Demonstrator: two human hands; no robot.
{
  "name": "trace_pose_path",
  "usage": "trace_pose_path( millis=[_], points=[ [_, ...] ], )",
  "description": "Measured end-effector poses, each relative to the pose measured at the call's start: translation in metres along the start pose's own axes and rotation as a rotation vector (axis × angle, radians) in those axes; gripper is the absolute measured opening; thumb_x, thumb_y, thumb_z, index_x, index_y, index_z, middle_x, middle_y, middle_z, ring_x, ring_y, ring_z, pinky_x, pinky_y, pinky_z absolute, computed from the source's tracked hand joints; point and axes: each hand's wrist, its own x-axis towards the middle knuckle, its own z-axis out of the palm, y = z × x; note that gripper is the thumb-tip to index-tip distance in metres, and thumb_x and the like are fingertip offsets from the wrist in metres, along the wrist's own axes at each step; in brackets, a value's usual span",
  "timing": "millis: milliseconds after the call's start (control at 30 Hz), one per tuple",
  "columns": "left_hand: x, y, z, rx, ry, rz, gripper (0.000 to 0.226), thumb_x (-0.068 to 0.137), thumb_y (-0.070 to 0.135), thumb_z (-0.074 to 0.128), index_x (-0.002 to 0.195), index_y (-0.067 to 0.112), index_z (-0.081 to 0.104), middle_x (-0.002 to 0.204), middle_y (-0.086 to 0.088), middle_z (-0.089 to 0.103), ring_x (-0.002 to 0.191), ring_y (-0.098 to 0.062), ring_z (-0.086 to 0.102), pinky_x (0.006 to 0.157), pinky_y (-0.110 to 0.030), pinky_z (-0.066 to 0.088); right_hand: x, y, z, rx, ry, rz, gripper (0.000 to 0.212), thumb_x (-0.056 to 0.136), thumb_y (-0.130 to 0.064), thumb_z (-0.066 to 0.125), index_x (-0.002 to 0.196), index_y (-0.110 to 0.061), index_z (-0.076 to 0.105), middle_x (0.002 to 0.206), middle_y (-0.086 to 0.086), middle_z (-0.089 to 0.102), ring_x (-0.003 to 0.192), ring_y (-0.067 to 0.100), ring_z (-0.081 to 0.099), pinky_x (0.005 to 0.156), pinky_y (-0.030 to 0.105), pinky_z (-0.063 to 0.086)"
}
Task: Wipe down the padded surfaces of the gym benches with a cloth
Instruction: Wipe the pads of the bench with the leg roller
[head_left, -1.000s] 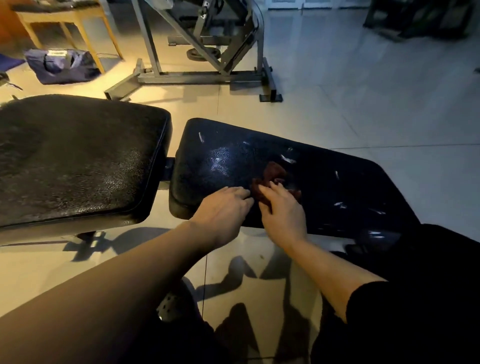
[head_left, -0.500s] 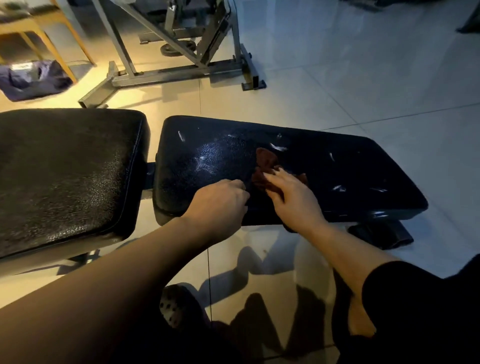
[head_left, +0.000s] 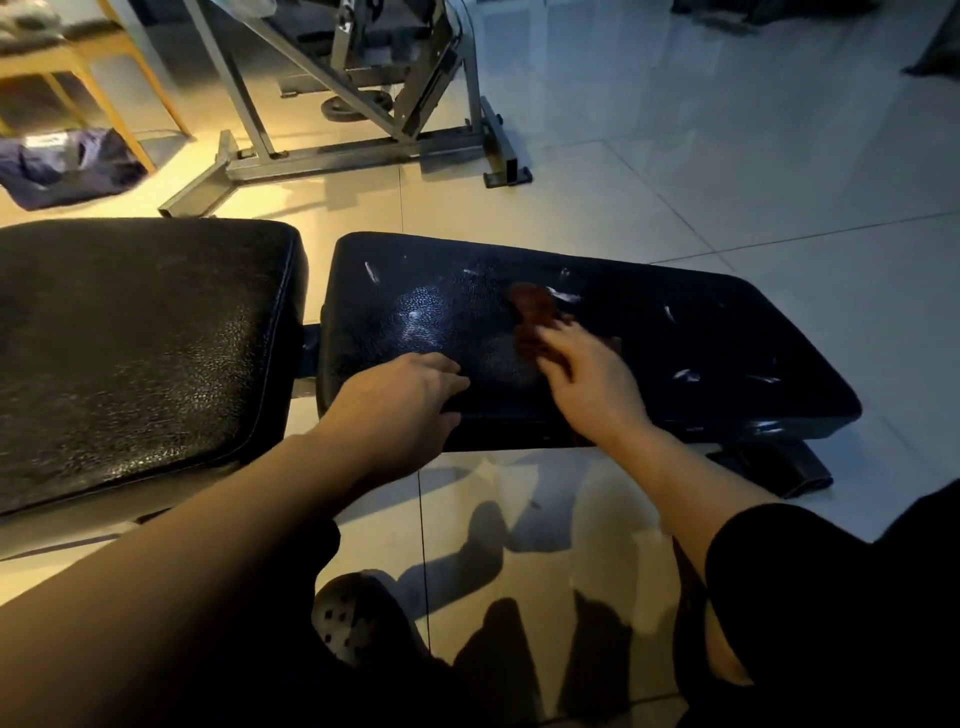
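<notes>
The likeliest slip, as I judge it, is the small reddish-brown cloth (head_left: 530, 317) bunching under the fingertips and skating over the shiny padding rather than wiping it — it is crumpled into a wad, so little of it meets the surface. The pale scuffs or tears dotted across the right-hand pad (head_left: 649, 338), from about 11 o'clock of the cloth round to 4 o'clock, could also snag the fabric and lift further if rubbed hard. A third risk is simply missed ground: the larger left-hand pad (head_left: 135, 353), at 9 o'clock across a narrow gap, may get skipped if the strokes stay short. The right hand (head_left: 587, 384) reaches forward from 5 o'clock with its wrist low over the pad's near edge, fingers extended and blurred, pressing down on the near end of the cloth; whether the thumb pinches it I cannot tell. The left hand (head_left: 400, 405) rests on the near edge of the same pad at 8 o'clock of the cloth, fingers loosely bent over the rim, holding nothing — bracing, it seems.
</notes>
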Motion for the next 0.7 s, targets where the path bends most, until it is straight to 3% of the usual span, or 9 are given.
trace_pose_path(
  millis=[100,167,300,367,467,533,700],
  points=[
    [-0.007,-0.002,0.003,0.013,0.006,0.013,0.051,0.097,0.035,0.050,0.146,0.026,0.037,0.153,0.009,0.031,0.138,-0.012,0.032,0.110,-0.030,0.032,0.000,-0.001,0.001,-0.039,0.083,0.148,0.038,0.099,-0.018,0.049,0.136,-0.022,0.053,0.146,0.002,0.047,0.140,0.019,0.033,0.110,0.034,0.029],
    [-0.011,-0.001,0.004,0.038,0.009,0.022,0.054,0.096,0.035,0.051,0.147,0.025,0.034,0.154,0.008,0.030,0.139,-0.012,0.030,0.111,-0.026,0.027,-0.001,-0.030,0.018,-0.042,0.039,0.067,0.040,0.099,-0.019,0.049,0.138,-0.021,0.052,0.149,0.004,0.044,0.142,0.020,0.029,0.111,0.035,0.029],
    [-0.016,-0.008,-0.002,0.004,0.050,-0.016,0.037,0.094,0.035,0.052,0.130,0.028,0.057,0.134,0.010,0.048,0.119,-0.010,0.049,0.097,-0.029,0.046,-0.010,-0.074,0.038,0.069,-0.113,-0.201,0.044,0.098,-0.016,0.049,0.141,-0.023,0.048,0.153,0.002,0.037,0.146,0.017,0.021,0.116,0.036,0.021],
    [-0.021,-0.016,-0.007,-0.015,0.027,-0.047,0.038,0.095,0.036,0.052,0.132,0.028,0.055,0.139,0.011,0.046,0.123,-0.009,0.047,0.097,-0.030,0.046,-0.002,-0.059,0.030,0.046,-0.137,-0.223,0.044,0.097,-0.018,0.053,0.140,-0.025,0.049,0.151,-0.001,0.041,0.144,0.015,0.026,0.118,0.039,0.025],
    [-0.029,-0.030,-0.011,-0.030,0.015,-0.100,0.047,0.096,0.037,0.051,0.142,0.027,0.045,0.150,0.011,0.036,0.133,-0.009,0.039,0.104,-0.030,0.040,0.008,-0.033,0.016,0.046,-0.032,-0.034,0.041,0.096,-0.017,0.055,0.137,-0.023,0.054,0.148,0.001,0.045,0.142,0.017,0.031,0.116,0.044,0.028],
    [-0.034,-0.037,-0.012,-0.049,0.028,-0.120,0.048,0.097,0.035,0.051,0.143,0.026,0.043,0.151,0.010,0.035,0.134,-0.009,0.037,0.105,-0.028,0.037,0.007,-0.042,0.019,0.018,0.020,0.042,0.040,0.097,-0.016,0.053,0.137,-0.021,0.054,0.149,0.004,0.044,0.143,0.019,0.030,0.117,0.040,0.025],
    [-0.037,-0.040,-0.012,-0.072,0.076,-0.140,0.042,0.096,0.032,0.052,0.137,0.022,0.051,0.144,0.004,0.043,0.130,-0.013,0.041,0.106,-0.029,0.037,-0.002,-0.110,0.054,0.030,-0.114,-0.230,0.041,0.098,-0.016,0.049,0.139,-0.024,0.050,0.151,-0.001,0.040,0.145,0.015,0.023,0.116,0.033,0.017]
  ],
)
